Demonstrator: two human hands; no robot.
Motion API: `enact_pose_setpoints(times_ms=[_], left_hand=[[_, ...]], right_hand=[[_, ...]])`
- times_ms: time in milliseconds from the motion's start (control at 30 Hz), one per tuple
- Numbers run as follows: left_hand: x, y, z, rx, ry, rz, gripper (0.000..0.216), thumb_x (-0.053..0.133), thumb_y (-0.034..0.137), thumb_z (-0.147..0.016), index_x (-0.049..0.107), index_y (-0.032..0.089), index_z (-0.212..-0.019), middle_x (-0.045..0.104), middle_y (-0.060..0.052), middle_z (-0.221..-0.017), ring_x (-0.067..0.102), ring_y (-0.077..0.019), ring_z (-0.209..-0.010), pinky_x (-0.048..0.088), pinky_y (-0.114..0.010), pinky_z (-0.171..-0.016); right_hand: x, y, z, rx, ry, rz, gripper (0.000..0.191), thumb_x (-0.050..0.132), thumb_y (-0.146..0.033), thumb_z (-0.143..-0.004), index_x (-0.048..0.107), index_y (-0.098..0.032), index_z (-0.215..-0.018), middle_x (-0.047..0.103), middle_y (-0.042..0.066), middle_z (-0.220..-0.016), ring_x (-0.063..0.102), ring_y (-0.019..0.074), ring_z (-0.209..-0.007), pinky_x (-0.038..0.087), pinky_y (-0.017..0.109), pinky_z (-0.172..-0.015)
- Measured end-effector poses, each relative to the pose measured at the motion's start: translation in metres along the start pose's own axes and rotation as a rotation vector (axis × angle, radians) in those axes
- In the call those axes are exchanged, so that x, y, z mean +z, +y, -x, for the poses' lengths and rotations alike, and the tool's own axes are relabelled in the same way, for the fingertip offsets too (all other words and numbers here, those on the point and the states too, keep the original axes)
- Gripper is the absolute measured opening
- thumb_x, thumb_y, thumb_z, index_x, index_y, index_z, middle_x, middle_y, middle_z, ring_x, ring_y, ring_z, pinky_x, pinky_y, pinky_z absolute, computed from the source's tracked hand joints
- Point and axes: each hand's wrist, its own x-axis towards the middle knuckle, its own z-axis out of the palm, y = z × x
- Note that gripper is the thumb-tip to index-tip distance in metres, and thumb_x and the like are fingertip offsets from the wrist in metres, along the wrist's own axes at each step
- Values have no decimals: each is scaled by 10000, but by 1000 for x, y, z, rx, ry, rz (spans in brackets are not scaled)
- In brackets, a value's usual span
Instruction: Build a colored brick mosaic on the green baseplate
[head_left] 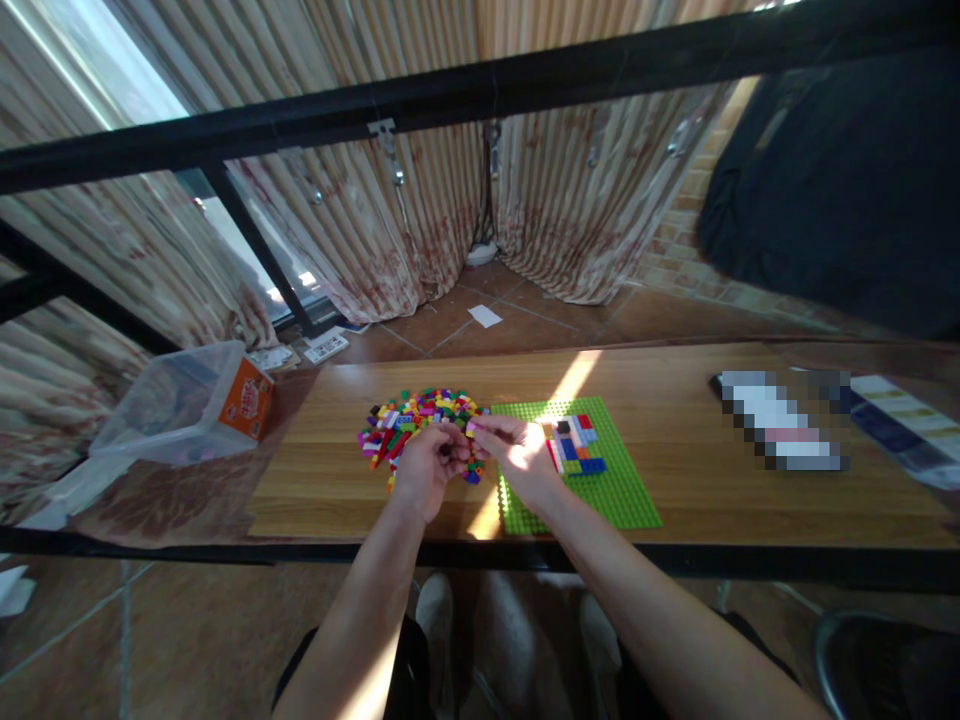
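Observation:
A heap of small coloured bricks (416,415) lies on the wooden table (697,490). To its right sits a green baseplate (615,490) with a few coloured bricks (574,443) pressed onto it. My left hand (424,465) and my right hand (517,455) meet just in front of the heap, at the baseplate's left edge. Both hands have their fingers pinched together around a small piece (471,428) between the fingertips. What the piece is exactly is too small to tell.
A clear plastic tub (161,405) with an orange box (247,398) stands left of the table. A blurred flat object (784,432) and papers (904,420) lie at the right. A black bar (480,95) crosses overhead. Curtains (390,200) hang behind.

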Motion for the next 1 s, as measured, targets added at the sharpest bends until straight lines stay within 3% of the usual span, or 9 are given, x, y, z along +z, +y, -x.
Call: enact_pose_setpoints(times_ms=[267, 567, 767, 867, 1000], left_hand=[[4, -14, 1, 214, -43, -164, 307, 804, 384, -650, 636, 144, -740, 532, 50, -548, 419, -42, -464, 301, -172, -451], [3, -13, 1, 108, -24, -20, 308, 854, 317, -559, 646, 122, -674, 509, 38, -516, 399, -38, -462, 243, -177, -429], [4, -19, 4, 144, 12, -10, 298, 834, 325, -569, 645, 132, -694, 507, 50, -499, 407, -43, -444, 265, -179, -430], [4, -21, 2, 198, 59, -90, 271, 799, 346, -625, 643, 144, -717, 510, 56, -499, 420, -54, -445, 279, -184, -433], [-1, -18, -5, 206, 181, -162, 228, 753, 346, -689, 644, 146, -705, 539, 45, -533, 440, -61, -463, 313, -187, -442]], right_hand=[[1, 1, 3, 10, -106, 11, 276, 775, -449, -663, 771, -209, -800, 722, 18, -680, 639, 160, -613, 555, 309, -621], [2, -1, 9, -55, -82, 42, 273, 788, -436, -660, 781, -204, -805, 736, 46, -699, 685, 209, -696, 590, 367, -692], [4, 1, 10, -74, -57, 44, 286, 778, -443, -673, 778, -193, -814, 738, 44, -698, 659, 180, -617, 573, 338, -635], [4, 5, 9, -96, -59, 131, 256, 741, -428, -717, 776, -206, -842, 750, 51, -759, 677, 193, -673, 574, 349, -679], [2, 11, 4, -213, 56, 435, 183, 667, -354, -786, 767, -235, -881, 754, 59, -865, 694, 218, -780, 568, 386, -775]])
